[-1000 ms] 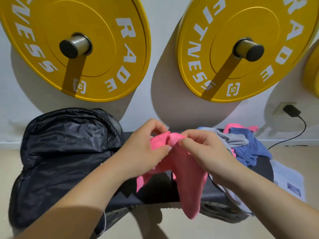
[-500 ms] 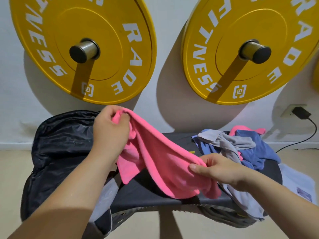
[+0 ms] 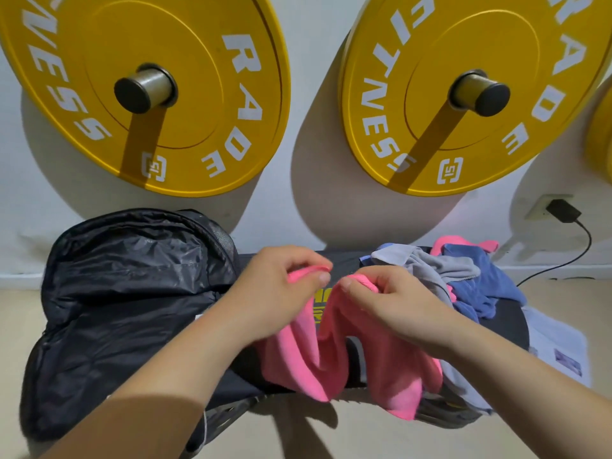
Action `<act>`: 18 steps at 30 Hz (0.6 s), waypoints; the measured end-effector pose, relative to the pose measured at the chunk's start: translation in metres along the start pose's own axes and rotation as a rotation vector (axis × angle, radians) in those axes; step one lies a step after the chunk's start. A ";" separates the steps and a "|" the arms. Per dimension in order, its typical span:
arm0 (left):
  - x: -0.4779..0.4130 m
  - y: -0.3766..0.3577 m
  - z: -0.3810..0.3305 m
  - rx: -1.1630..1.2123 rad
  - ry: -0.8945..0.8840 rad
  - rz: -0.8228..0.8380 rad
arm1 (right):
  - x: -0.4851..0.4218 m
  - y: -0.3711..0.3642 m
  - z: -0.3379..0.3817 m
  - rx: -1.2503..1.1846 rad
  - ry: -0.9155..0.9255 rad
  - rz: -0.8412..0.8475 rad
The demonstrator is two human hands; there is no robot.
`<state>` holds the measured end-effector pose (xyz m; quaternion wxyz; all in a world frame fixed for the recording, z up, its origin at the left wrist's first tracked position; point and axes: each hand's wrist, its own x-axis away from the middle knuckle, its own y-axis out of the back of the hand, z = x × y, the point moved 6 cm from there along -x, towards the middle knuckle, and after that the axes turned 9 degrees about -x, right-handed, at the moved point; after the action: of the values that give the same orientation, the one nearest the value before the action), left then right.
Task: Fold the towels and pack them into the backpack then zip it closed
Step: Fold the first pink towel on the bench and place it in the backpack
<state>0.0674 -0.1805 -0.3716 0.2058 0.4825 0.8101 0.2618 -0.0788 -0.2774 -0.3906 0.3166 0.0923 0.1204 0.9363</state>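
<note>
A pink towel (image 3: 299, 356) hangs over the black bench (image 3: 506, 323) in front of me. My left hand (image 3: 278, 283) pinches one top corner of it and my right hand (image 3: 390, 299) pinches the other, the two hands close together above the bench. The towel sags between and below them in two drooping folds. A black backpack (image 3: 122, 293) lies on the left end of the bench, beside my left forearm. A heap of unfolded towels (image 3: 470, 279), grey, blue and pink, sits on the right end.
Two yellow weight plates (image 3: 145, 91) hang on pegs on the white wall behind the bench. A black plug (image 3: 563, 210) sits in a wall socket at right, its cable trailing down. A white paper (image 3: 559, 346) lies on the beige floor at right.
My hands, spread wide apart half a second ago with the towel stretched between them, have come back together over the bench. The towel now droops in two folds.
</note>
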 end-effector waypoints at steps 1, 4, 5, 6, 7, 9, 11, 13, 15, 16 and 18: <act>0.003 -0.009 -0.003 -0.003 -0.021 0.073 | 0.000 -0.004 0.002 0.001 0.017 0.050; 0.007 -0.028 -0.004 -0.071 -0.084 0.261 | -0.002 -0.012 0.002 0.057 0.071 0.127; 0.005 -0.027 -0.003 -0.079 -0.083 0.249 | -0.003 -0.010 0.002 0.096 0.080 0.109; 0.003 -0.022 -0.001 -0.083 -0.063 0.194 | -0.005 -0.007 0.000 0.128 0.080 0.072; 0.000 -0.015 0.002 -0.081 -0.039 0.123 | -0.007 -0.001 -0.003 0.146 0.070 0.029; -0.006 0.003 0.010 -0.066 0.004 -0.032 | -0.011 0.010 -0.014 0.120 0.000 -0.019; -0.009 0.025 0.022 -0.014 0.065 -0.203 | -0.012 0.018 -0.028 -0.056 -0.108 -0.015; -0.012 0.041 0.034 0.025 0.134 -0.321 | -0.012 0.021 -0.037 -0.224 -0.131 -0.007; -0.014 0.040 0.043 0.021 0.189 -0.296 | -0.013 0.024 -0.037 -0.363 -0.088 -0.049; -0.014 0.034 0.049 0.020 0.238 -0.242 | -0.014 0.024 -0.035 -0.426 -0.064 -0.071; -0.014 0.024 0.062 0.009 0.348 -0.171 | -0.017 0.026 -0.033 -0.537 -0.065 -0.152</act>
<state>0.1266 -0.1693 -0.4041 0.0820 0.3602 0.8728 0.3190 -0.0886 -0.3135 -0.4166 0.4028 0.0258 -0.1355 0.9048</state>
